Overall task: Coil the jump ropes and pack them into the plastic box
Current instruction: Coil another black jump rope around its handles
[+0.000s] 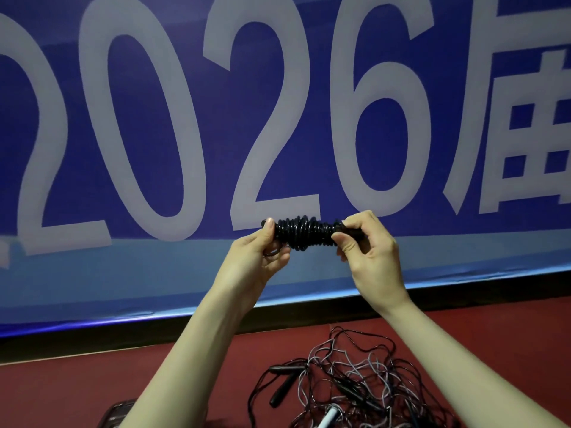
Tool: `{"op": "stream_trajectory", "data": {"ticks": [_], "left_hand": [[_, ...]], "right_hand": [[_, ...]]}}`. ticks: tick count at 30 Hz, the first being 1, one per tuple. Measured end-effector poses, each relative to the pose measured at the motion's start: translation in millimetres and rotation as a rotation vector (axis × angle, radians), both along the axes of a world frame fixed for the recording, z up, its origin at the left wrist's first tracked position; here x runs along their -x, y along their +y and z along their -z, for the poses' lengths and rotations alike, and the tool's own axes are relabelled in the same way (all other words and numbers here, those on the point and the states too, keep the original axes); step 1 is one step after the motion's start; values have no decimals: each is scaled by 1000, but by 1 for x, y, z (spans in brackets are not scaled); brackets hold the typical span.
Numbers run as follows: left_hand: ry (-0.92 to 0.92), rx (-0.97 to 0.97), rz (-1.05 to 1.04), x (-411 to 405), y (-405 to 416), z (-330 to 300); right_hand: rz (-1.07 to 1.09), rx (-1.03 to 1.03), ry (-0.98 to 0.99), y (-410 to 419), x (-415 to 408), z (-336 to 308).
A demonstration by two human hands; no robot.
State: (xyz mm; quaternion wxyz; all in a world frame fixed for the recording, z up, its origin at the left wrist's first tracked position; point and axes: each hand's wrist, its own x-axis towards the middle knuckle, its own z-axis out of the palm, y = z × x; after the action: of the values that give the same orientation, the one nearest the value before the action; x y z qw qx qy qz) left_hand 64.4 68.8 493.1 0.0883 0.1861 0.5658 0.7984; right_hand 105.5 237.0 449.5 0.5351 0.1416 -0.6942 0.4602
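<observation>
Mid-frame, the left hand point(268, 245) and right hand point(364, 239) each pinch an end of the coiled black rope point(301, 232). It looks light and springy; holding both ends should stop it unwinding.

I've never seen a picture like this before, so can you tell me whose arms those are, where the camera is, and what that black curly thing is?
The arms belong to a person wearing a camera on their head, so you see what they see. The left hand and the right hand each hold one end of a black jump rope wound into a tight coil. Below them, on the red floor, lies a tangled pile of ropes waiting to be coiled. A clear box peeks in at the bottom edge, mostly hidden by the left arm. Behind everything hangs a blue banner with big white numbers, 2026.
</observation>
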Motion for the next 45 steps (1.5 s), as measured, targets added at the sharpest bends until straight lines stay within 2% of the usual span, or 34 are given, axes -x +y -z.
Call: {"op": "stream_trajectory", "data": {"ticks": [6, 12, 16, 18, 21, 24, 28, 34, 38, 42, 45], "left_hand": [[136, 144, -29, 5, -13, 0], [503, 374, -293, 8, -13, 6], [743, 534, -327, -4, -3, 7], [748, 547, -296, -7, 1, 9], [560, 421, -220, -1, 2, 10], [419, 305, -178, -1, -1, 10], [384, 214, -95, -6, -3, 4], [467, 186, 68, -7, -11, -2], [499, 186, -81, -4, -13, -2], [570, 198, -250, -6, -8, 3], [756, 282, -466, -2, -8, 8]], "right_hand": [[-15, -179, -34, -3, 2, 2], [-86, -290, -478, 5, -5, -3], [-119, -368, -609, -1, -8, -5], [-132, -383, -588, -4, -9, -5], [-101, -355, -479, -2, -8, -5], [-117, -398, -477, -2, -4, -2], [-210, -249, -425, -7, -1, -1], [-458, -18, -462, -8, -6, -7], [-775, 177, -522, -12, -6, -6], [-995, 327, -531, -14, -5, -4], [-1085, 372, -543, -18, -3, -2]]}}
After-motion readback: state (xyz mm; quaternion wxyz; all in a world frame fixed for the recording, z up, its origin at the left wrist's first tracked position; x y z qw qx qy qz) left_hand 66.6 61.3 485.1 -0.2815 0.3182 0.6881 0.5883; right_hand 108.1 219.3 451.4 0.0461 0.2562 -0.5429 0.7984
